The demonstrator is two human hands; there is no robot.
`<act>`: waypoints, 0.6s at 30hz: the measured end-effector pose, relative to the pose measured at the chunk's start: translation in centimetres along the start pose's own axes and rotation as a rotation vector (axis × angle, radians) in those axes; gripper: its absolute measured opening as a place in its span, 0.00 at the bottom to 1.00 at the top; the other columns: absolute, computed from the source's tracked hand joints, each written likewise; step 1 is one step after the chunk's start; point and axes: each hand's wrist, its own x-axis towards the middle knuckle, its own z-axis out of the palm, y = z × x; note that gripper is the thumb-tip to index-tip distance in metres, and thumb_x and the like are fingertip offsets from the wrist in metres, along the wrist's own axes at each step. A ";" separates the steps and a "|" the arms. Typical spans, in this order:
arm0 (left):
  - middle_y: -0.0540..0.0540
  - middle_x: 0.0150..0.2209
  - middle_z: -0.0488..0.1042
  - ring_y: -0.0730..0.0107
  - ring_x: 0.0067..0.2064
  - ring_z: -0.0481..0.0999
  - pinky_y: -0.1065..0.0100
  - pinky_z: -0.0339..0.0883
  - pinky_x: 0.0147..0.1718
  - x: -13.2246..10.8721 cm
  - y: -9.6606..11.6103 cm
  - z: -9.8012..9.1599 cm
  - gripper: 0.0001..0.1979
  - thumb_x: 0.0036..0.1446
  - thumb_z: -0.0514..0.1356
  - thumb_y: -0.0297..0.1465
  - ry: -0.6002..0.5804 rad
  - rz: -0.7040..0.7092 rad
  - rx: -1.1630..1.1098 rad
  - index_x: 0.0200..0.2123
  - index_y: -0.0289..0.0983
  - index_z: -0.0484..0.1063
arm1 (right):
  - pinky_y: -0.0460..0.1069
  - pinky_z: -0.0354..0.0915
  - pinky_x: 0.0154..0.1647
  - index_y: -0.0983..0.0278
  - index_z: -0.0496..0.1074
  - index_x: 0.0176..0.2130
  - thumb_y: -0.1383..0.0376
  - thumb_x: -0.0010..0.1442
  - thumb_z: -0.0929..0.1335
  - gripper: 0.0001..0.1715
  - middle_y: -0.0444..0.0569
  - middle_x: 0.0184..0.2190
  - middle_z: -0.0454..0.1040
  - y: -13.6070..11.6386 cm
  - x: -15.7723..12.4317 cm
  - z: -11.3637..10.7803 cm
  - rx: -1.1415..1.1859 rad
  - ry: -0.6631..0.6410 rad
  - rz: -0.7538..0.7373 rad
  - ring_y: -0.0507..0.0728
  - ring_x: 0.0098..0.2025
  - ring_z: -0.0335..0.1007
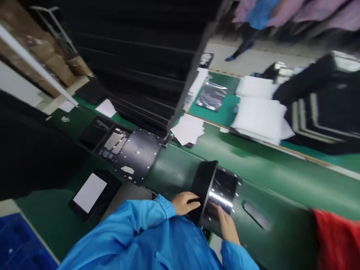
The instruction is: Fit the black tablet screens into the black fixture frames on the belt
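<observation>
My left hand [186,203] is at the near end of a black panel [203,183] that is tilted up on edge, its fingers bent against the panel's left face. Just right of it lies a flat dark plate [223,183] with a glossy surface and small white spots along its rim. My right hand [227,225] has its fingers stretched out over the near part of this plate; blur hides exactly where the fingertips touch. A slim dark grey strip [256,215] lies on the green bench to the right.
Several spotted dark plates [139,153] lie in a row to the left. A black box with a white sheet [90,192] sits nearer. White sheets [258,116] and stacked black cases [323,101] stand on the far shelf. A red cloth [337,236] is at right; a person [258,18] is behind.
</observation>
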 end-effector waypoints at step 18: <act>0.34 0.67 0.53 0.49 0.67 0.54 0.56 0.51 0.65 0.5 2.6 9.2 0.44 0.49 0.63 0.33 0.064 -0.518 0.663 0.67 0.30 0.48 | 0.51 0.61 0.31 0.61 0.66 0.17 0.35 0.55 0.58 0.38 0.52 0.18 0.69 8.7 5.3 -7.3 -0.141 -0.082 -0.031 0.59 0.27 0.68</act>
